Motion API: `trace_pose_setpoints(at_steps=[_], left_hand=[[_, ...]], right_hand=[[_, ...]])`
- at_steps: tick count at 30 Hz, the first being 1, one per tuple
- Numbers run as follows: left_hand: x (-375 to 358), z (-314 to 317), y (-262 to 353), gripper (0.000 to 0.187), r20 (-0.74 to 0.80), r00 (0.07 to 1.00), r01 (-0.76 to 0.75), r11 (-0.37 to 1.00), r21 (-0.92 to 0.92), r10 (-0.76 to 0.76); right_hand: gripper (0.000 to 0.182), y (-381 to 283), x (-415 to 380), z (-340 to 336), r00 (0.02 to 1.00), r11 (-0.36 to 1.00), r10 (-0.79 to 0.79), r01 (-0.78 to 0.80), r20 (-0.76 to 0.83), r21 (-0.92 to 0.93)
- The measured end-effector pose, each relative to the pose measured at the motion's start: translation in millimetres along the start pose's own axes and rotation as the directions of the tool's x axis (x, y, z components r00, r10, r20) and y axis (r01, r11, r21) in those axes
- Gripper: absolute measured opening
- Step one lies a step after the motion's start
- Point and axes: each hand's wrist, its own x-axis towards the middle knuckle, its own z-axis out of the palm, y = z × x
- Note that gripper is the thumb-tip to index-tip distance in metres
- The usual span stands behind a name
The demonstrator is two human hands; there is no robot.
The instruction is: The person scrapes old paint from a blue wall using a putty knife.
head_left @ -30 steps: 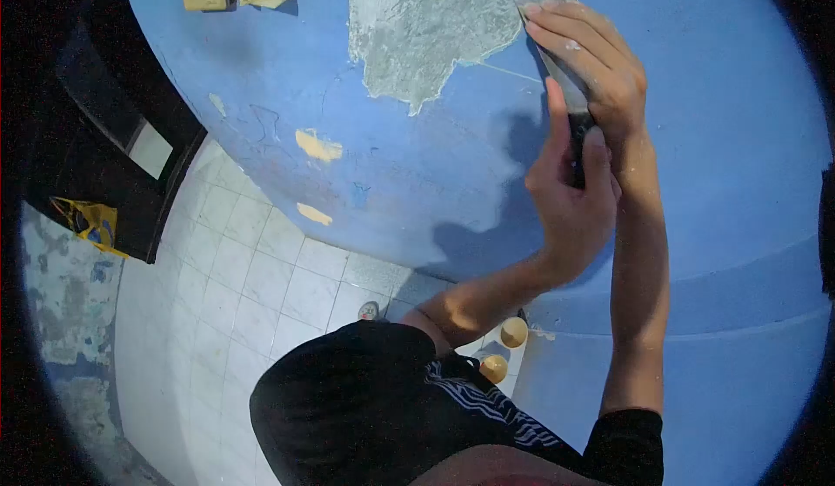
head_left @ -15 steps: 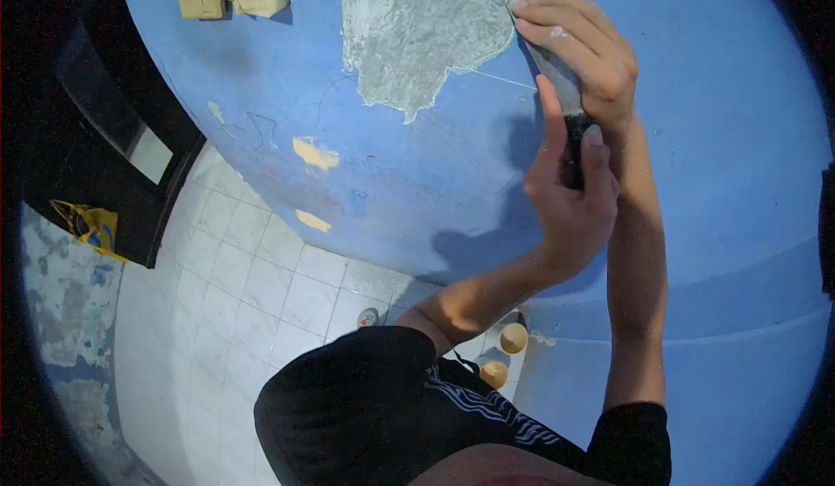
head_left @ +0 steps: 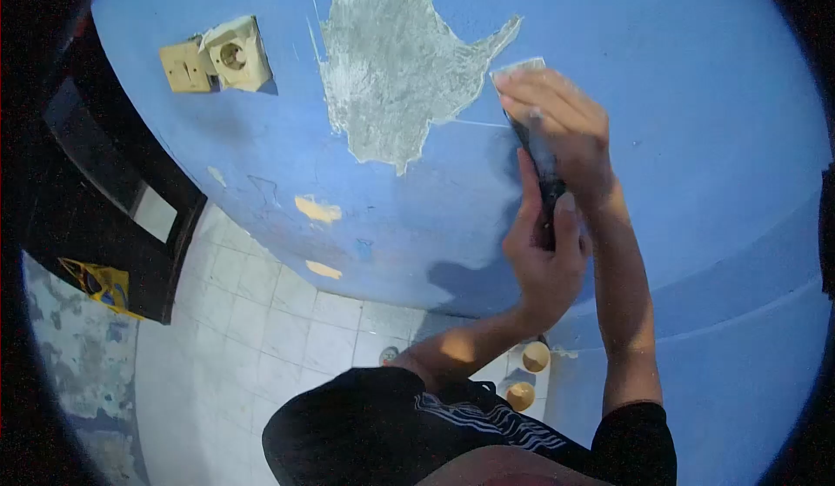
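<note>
My left hand (head_left: 546, 264) is closed round the black handle of a putty knife (head_left: 543, 157), index finger stretched along its side. My right hand (head_left: 567, 129) lies over the metal blade, fingers pressed together near its wide front edge. That edge points up and left, close against the blue wall (head_left: 696, 138). Just left of the blade is a rough grey patch (head_left: 378, 77) with jagged borders, one spike of it reaching towards the blade's edge. A thin pale line runs from the patch to the knife.
A switch (head_left: 185, 68) and a socket (head_left: 235, 54) sit on the wall at upper left. Cream patches (head_left: 317, 209) mark the wall lower down. Two round tan containers (head_left: 535, 357) stand on the tiled floor (head_left: 287, 312). A yellow bag (head_left: 109, 286) is at far left, by a dark doorway.
The view has tilted, so the wall sits lower in it. Both hands and the putty knife have shifted slightly; a grey spike beside the patch, covered before, now shows.
</note>
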Motion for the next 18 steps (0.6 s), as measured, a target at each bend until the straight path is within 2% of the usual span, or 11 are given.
trace_pose_setpoints(at_steps=[3,7,9,10,12,13,15,16,18], left_hand=[[23.8,-10.2,-7.0,0.064,0.01,0.995,-0.103,0.989,0.102,0.103],[44.9,-8.0,15.0,0.063,0.003,0.991,-0.133,0.991,0.033,0.133],[26.8,-21.6,17.5,0.061,0.035,0.999,-0.035,0.996,0.081,0.032],[20.0,-27.7,20.2,0.061,0.044,0.998,-0.037,0.996,0.081,0.034],[15.0,-37.2,24.7,0.062,0.101,0.982,0.154,0.985,0.075,-0.162],[19.9,-32.0,25.5,0.062,0.106,0.982,0.151,0.986,0.074,-0.158],[24.6,-17.9,26.9,0.064,0.047,0.996,0.081,0.996,-0.025,-0.08],[22.0,-17.0,27.3,0.064,0.043,0.996,0.084,0.996,-0.022,-0.083],[18.3,-16.9,28.0,0.067,0.091,0.989,0.121,0.99,-0.07,-0.114]], right_hand=[[0.017,-3.8,22.5,5.8,0.999,0.998,-0.007,0.006,-0.031,-0.058],[0.016,3.7,51.5,11.4,0.997,0.998,-0.062,0.061,-0.04,-0.027],[0.017,-9.8,31.1,8.8,1.0,0.998,0.024,-0.024,0.002,-0.055],[0.017,-14.5,19.8,11.1,1.0,0.998,0.025,-0.025,-0.004,-0.063],[0.02,-17.7,4.4,17.5,0.996,0.995,0.093,-0.093,0.0,-0.039],[0.02,-13.3,11.6,17.8,0.996,0.995,0.09,-0.09,-0.003,-0.043],[0.022,-7.9,26.2,18.1,0.997,0.994,0.063,-0.059,-0.041,0.087],[0.022,-11.8,25.5,14.9,0.997,0.994,0.067,-0.063,-0.04,0.091],[0.018,-18.7,22.1,6.1,0.994,0.993,0.112,-0.111,0.011,-0.027]])
